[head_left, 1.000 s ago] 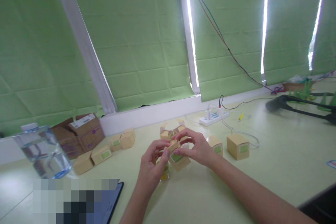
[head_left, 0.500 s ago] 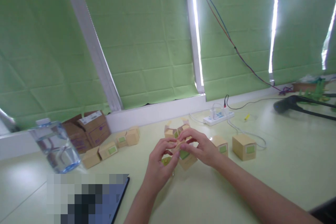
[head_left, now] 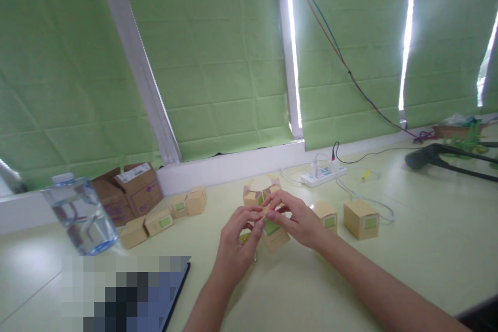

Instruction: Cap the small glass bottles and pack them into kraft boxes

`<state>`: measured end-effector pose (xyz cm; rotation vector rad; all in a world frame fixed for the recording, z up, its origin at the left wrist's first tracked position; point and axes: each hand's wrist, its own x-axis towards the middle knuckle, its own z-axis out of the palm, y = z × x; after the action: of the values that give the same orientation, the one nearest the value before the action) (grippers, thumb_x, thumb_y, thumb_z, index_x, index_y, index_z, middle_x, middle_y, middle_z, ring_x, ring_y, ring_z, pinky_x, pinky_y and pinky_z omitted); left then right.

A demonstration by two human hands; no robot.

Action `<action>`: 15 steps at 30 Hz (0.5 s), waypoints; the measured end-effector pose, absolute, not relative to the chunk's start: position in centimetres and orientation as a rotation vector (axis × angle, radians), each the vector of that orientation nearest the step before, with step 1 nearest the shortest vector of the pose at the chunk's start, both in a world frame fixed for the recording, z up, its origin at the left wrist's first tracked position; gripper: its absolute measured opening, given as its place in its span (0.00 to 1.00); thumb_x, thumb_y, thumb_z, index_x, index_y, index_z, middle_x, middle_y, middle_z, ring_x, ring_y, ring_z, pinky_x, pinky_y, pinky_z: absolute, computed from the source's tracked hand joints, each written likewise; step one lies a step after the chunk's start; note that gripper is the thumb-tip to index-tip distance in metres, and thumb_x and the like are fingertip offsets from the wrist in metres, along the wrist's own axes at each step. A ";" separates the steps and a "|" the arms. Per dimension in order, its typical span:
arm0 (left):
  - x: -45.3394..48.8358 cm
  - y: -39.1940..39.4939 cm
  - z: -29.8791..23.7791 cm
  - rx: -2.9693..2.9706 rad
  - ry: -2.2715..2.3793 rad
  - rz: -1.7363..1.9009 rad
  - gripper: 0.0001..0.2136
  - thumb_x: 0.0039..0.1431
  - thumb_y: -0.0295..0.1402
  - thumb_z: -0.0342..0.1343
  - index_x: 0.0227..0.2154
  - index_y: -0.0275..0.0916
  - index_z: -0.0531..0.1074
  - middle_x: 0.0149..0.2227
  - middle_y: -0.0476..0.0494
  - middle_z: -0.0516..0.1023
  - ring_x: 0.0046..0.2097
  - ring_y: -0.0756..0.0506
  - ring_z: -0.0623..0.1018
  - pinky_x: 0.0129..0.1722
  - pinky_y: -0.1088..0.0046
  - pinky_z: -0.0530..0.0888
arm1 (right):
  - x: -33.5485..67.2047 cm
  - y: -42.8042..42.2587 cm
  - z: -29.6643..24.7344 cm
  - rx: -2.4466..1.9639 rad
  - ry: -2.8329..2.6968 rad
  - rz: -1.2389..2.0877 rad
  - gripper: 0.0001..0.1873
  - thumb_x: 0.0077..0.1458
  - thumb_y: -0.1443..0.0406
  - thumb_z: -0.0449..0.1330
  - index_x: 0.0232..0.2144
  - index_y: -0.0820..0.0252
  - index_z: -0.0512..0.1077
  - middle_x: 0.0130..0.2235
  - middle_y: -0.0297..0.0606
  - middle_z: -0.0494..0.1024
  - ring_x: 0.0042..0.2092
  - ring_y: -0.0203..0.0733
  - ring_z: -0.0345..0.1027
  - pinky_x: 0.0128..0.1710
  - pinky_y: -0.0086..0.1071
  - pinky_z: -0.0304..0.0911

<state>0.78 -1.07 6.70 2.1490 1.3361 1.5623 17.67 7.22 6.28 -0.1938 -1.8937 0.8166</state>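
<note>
My left hand (head_left: 237,241) and my right hand (head_left: 298,218) meet at a small tan cardboard box with a green label (head_left: 274,233), held tilted just above the table. The fingertips of both hands pinch at its top flaps. A small jar with a yellow-green lid (head_left: 246,238) sits under my left fingers, mostly hidden. An open tan box (head_left: 257,194) stands right behind the hands.
More small tan boxes stand to the right (head_left: 361,218) (head_left: 326,215) and to the left (head_left: 157,221) (head_left: 190,201). A water bottle (head_left: 80,212), brown cartons (head_left: 130,189), a dark tablet (head_left: 155,295), a white power strip (head_left: 324,174) with cables, and a black stand (head_left: 447,155) lie around.
The view has shifted slightly. Both hands stay on the small box, with the fingers working at its top; the box has tilted a little.
</note>
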 end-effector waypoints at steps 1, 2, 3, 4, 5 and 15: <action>0.7 -1.0 6.7 2.146 1.343 1.568 0.06 0.63 0.34 0.54 0.35 0.40 0.75 0.46 0.38 0.76 0.48 0.43 0.75 0.45 0.68 0.74 | 17.7 7.2 6.3 -0.216 -1.894 0.824 0.10 0.62 0.57 0.58 0.35 0.57 0.69 0.44 0.40 0.73 0.46 0.41 0.69 0.41 0.33 0.71; 0.7 -1.0 6.6 2.141 1.344 1.582 0.07 0.63 0.34 0.54 0.35 0.40 0.75 0.45 0.38 0.76 0.49 0.43 0.75 0.46 0.68 0.74 | 17.6 7.1 6.3 -0.235 -1.898 0.830 0.10 0.62 0.57 0.58 0.37 0.57 0.69 0.44 0.39 0.73 0.46 0.40 0.70 0.41 0.33 0.71; 0.6 -0.9 6.6 2.132 1.342 1.606 0.07 0.63 0.34 0.54 0.35 0.40 0.75 0.45 0.38 0.76 0.48 0.43 0.75 0.46 0.67 0.74 | 17.6 7.0 6.3 -0.251 -1.911 0.837 0.10 0.61 0.57 0.58 0.39 0.57 0.69 0.44 0.39 0.73 0.46 0.40 0.70 0.41 0.32 0.71; 0.5 -0.8 6.6 2.120 1.341 1.635 0.06 0.63 0.34 0.54 0.34 0.40 0.75 0.44 0.39 0.76 0.48 0.43 0.76 0.46 0.67 0.74 | 17.5 6.9 6.3 -0.261 -1.930 0.841 0.11 0.60 0.57 0.60 0.41 0.56 0.69 0.45 0.39 0.73 0.46 0.40 0.70 0.41 0.32 0.71; 0.4 -0.8 6.5 2.108 1.344 1.666 0.06 0.63 0.34 0.54 0.34 0.40 0.74 0.44 0.39 0.76 0.48 0.43 0.76 0.46 0.67 0.74 | 17.5 6.8 6.3 -0.267 -1.949 0.844 0.14 0.59 0.58 0.62 0.44 0.56 0.68 0.46 0.39 0.72 0.46 0.40 0.69 0.42 0.32 0.71; -0.2 -0.3 6.6 2.078 1.401 1.638 0.09 0.64 0.38 0.52 0.33 0.40 0.74 0.45 0.40 0.77 0.48 0.43 0.76 0.47 0.69 0.73 | 17.4 6.5 6.5 -0.224 -2.042 0.778 0.15 0.59 0.63 0.60 0.49 0.53 0.69 0.51 0.39 0.73 0.50 0.42 0.68 0.43 0.32 0.71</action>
<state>-0.18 -0.28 6.58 2.0778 1.4006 1.6384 17.41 6.48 6.50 -0.2241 -2.0420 0.7784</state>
